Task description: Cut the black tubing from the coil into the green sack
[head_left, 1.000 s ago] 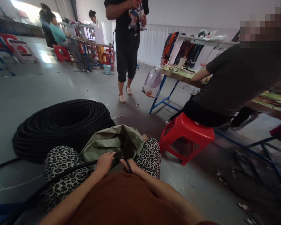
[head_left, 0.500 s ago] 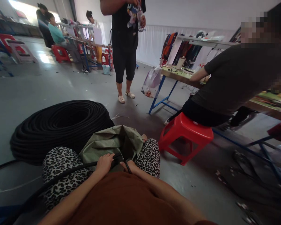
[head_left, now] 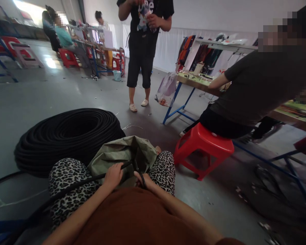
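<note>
My left hand is closed around a thick black cord, which runs across my left thigh from the lower left. The cord's short front end sticks out past my fingers, over the open mouth of an olive-green sack between my knees. Close by on the right, my right hand is closed on a dark tool with a curved handle, which looks like scissors. Its blades point forward at the cord's end; whether they touch it I cannot tell. The sack's inside is mostly in shadow.
A large coil of black cord lies on the floor ahead left. To the right a person sits on a red stool at a worktable. Another person stands ahead holding a bottle. More people sit and stand far left.
My right hand and the tool have shifted slightly, and more of the tool's curved handle shows. The cord's front end shows more clearly beyond my left hand. The standing person has moved slightly.
</note>
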Motion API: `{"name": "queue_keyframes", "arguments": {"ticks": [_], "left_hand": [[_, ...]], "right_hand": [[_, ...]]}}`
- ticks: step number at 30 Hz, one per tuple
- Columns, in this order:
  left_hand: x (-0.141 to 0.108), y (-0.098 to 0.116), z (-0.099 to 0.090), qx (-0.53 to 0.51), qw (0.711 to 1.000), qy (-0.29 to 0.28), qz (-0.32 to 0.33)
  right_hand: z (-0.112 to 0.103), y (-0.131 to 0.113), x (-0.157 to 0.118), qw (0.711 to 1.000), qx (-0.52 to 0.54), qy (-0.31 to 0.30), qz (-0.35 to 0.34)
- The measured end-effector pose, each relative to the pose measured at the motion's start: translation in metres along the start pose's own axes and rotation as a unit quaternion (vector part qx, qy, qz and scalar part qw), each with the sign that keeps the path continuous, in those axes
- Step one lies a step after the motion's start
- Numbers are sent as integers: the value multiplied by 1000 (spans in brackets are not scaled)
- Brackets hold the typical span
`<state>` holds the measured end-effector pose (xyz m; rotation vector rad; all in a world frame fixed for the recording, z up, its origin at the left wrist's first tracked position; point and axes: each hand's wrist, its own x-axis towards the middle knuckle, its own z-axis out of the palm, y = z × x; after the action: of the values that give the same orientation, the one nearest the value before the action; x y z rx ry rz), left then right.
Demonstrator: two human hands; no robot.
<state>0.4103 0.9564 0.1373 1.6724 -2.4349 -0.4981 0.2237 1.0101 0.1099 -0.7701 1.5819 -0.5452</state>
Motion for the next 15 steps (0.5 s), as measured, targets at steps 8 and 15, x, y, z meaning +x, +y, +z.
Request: {"name": "queue_keyframes", "arguments": {"ticks": [8,15], "left_hand": [[-1,-9,2,-45,997,55,38],[-1,-8,1,-34,997,51,36]], "right_hand": [[-1,-2,-6,999,15,-49,-14],[-3,3,-5,997,13,-68,-32]]}}
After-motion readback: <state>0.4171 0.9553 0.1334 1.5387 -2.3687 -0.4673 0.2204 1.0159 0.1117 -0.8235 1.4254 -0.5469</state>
